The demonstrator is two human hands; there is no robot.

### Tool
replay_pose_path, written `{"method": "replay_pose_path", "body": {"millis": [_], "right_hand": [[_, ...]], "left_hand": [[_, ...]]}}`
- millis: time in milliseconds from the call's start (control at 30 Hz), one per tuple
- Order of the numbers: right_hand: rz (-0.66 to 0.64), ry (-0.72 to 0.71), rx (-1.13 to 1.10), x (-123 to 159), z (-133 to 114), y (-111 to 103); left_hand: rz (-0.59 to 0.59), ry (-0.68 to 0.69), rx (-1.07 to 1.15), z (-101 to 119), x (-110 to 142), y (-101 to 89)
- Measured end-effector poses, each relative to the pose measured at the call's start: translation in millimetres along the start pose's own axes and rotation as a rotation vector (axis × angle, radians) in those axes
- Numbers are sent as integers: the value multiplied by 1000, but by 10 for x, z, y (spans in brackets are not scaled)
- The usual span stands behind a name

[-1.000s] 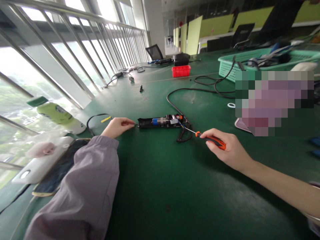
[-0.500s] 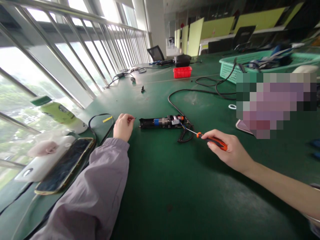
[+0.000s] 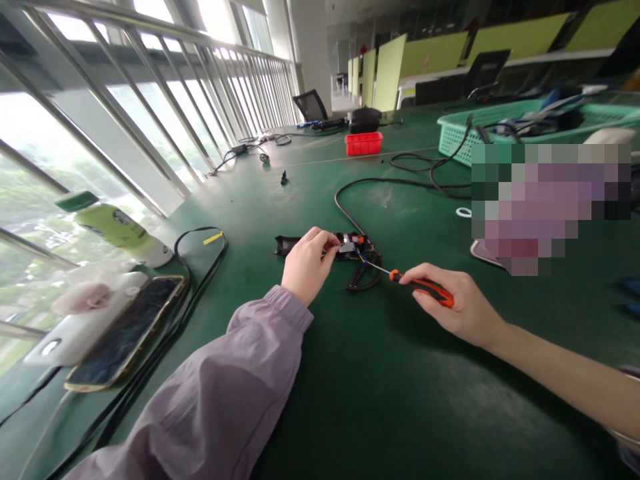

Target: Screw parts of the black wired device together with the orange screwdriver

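An opened black device with exposed parts and wires lies on the green table, a black cable running from it. My left hand, in a lilac sleeve, rests on the device's middle with its fingers curled and pinched over the inner parts. My right hand grips an orange-handled screwdriver, whose thin tip points at the device's right end.
A phone, a white pouch and a green bottle lie at the left by the window rail. A looped black cable, a red bin and a teal basket sit further off.
My left hand moved right from the device's left end onto its middle. The device sits slightly turned. The screwdriver hand stayed nearly where it was.
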State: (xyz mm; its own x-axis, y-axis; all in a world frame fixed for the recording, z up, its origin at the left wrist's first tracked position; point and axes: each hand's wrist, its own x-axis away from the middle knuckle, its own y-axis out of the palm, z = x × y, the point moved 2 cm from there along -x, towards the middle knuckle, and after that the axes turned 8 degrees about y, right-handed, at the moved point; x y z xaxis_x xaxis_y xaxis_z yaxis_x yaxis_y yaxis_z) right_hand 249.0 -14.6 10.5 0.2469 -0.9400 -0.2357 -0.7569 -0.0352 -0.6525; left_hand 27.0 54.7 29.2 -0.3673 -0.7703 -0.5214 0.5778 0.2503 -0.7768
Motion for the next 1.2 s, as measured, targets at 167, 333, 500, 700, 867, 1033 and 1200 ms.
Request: {"method": "replay_pose_path", "body": {"millis": [167,333,500,700,867,1033,1200], "right_hand": [[4,-4,7,-11,4,8],[15,-25,22,-20,18,7],[10,-38,33,-20,29,13],[24,-31,20,-14,30,2],[20,-35,12,-15,21,4],[24,-35,13,-19,14,8],[23,-37,23,-16,18,5]], "left_hand": [[-38,-73,-11,-27,-29,12],[-89,-132,-47,-8,-37,12],[-121,-166,-78,34,-72,5],[-144,-244,-70,65,-113,-2],[-141,-305,-31,74,-121,-22],[-145,-315,-37,66,-119,-24],[-150,-338,-26,61,-130,-3]]}}
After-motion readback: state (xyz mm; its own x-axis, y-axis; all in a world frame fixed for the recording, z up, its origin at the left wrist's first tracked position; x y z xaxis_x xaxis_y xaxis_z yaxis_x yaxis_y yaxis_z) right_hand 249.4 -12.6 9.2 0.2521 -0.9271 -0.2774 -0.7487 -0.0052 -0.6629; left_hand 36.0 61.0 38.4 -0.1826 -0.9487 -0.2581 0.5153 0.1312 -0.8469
